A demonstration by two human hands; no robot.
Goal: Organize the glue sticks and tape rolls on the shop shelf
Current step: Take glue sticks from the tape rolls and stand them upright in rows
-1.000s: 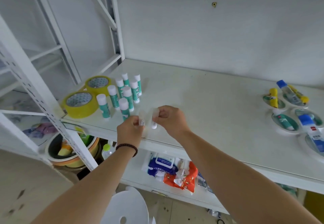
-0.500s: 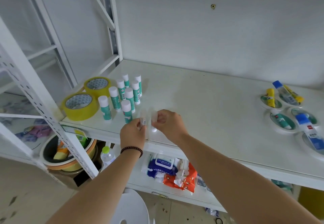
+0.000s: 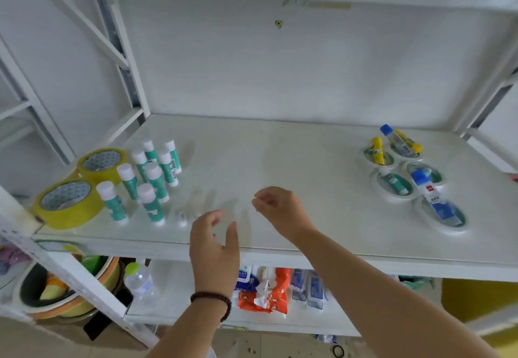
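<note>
Several green glue sticks with white caps (image 3: pixel 152 179) stand upright at the left of the white shelf (image 3: pixel 280 161). Two yellow tape rolls (image 3: pixel 66 203) lie flat beside them, further left. A small clear stick with a barcode label (image 3: pixel 182 217) stands just right of the green group, blurred. My left hand (image 3: pixel 214 248) hovers at the shelf's front edge, fingers apart, holding nothing. My right hand (image 3: pixel 277 209) is over the shelf a little to the right, fingers loosely curled, holding nothing. At the far right, white tape rolls (image 3: pixel 393 189) lie flat with glue tubes (image 3: pixel 433 197) resting on them.
The shelf's white metal posts and diagonal braces (image 3: pixel 123 57) rise at the left. On the shelf below are a water bottle (image 3: pixel 138 282), wipe packets (image 3: pixel 266 290) and stacked bowls (image 3: pixel 56 293). Another shelf board runs overhead.
Both hands have let go of the small clear sticks they held together and have drawn apart. The view has tilted upward and moved closer to the shelf.
</note>
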